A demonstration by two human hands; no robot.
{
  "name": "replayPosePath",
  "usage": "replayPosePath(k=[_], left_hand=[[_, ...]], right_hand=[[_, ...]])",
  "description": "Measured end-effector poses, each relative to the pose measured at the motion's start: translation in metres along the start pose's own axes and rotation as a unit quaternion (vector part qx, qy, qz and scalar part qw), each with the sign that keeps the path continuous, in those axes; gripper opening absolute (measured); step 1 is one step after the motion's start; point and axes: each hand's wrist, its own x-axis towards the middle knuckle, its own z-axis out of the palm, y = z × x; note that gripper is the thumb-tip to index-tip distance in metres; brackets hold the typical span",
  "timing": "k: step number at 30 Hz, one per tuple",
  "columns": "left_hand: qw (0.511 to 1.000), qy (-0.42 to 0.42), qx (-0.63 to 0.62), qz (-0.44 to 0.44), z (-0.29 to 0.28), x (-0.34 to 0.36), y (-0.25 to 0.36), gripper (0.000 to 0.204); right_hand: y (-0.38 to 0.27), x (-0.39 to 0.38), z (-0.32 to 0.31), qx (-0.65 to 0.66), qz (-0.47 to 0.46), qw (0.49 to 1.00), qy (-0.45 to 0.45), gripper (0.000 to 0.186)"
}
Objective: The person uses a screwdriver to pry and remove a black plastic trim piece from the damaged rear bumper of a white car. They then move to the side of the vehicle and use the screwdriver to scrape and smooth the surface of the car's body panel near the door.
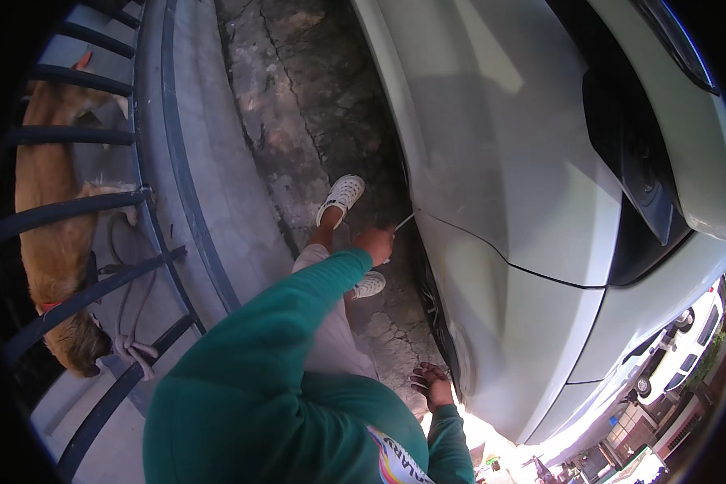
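Note:
My left hand (374, 244), at the end of a green sleeve, is closed on a thin white stick (405, 222). The stick's far end reaches the lower edge of a pale silver-white car (500, 242), by the seam between two body panels. Whether it is a brush or another slim tool I cannot tell. My right hand (434, 385) is lower down, beside the car's wheel (440, 331), with its fingers curled. Something thin and pale shows at those fingers, too small to name.
Cracked concrete (298, 105) runs beside the car, under my white perforated clogs (345, 194). On the left, a tan dog (56, 202) with a red collar is behind dark metal bars (73, 133); a knotted rope (133, 347) hangs there. Another white vehicle (694, 347) is at far right.

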Motion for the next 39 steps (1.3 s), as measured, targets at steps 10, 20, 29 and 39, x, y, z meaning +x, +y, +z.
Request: replayPosePath(k=[10, 20, 29, 39], left_hand=[[0.997, -0.062, -0.043, -0.002, -0.012, 0.018, 0.002, 0.037], [0.926, -0.259, 0.227, 0.155, -0.086, 0.101, 0.009, 0.022], [0.801, -0.342, 0.370, 0.323, -0.114, 0.170, 0.027, 0.023], [0.842, -0.327, 0.339, 0.263, -0.138, 0.156, 0.033, 0.023]], right_hand=[[-0.011, 0.012, 0.009, -0.003, -0.009, 1.000, -0.010, 0.033], [-0.029, 0.020, 0.027, -0.016, -0.017, 0.999, -0.027, 0.034], [-0.022, 0.024, 0.023, -0.038, -0.002, 0.999, -0.013, 0.034], [-0.028, 0.030, 0.040, -0.061, -0.008, 0.997, -0.036, 0.037]])
